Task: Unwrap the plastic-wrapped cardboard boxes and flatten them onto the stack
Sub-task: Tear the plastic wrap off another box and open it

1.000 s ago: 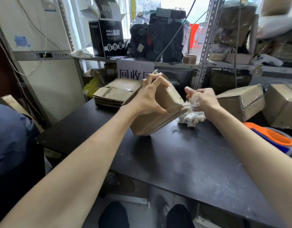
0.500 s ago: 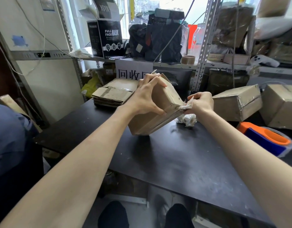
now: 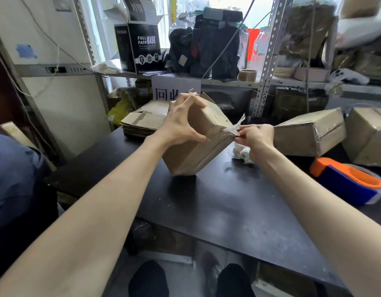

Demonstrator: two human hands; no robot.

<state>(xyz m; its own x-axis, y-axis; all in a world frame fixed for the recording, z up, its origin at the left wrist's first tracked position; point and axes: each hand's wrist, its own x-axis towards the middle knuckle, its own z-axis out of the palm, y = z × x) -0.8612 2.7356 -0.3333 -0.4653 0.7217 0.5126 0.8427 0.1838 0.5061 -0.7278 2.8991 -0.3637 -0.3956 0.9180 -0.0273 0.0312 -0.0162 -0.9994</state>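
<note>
Frame centre: the left grip (image 3: 181,123), fingers curled over the top, holds the cardboard box (image 3: 198,151) tilted on one corner on the black surface (image 3: 217,211). The right grip (image 3: 257,136) pinches a plastic strip (image 3: 234,128) at its right edge. The flattened stack (image 3: 142,121) lies behind, to the left; a wrapped box (image 3: 309,136) stands near on the right.

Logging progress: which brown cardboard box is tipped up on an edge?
The brown cardboard box gripped by the left hand; the two plastic-wrapped boxes on the right lie flat, untouched.
</note>
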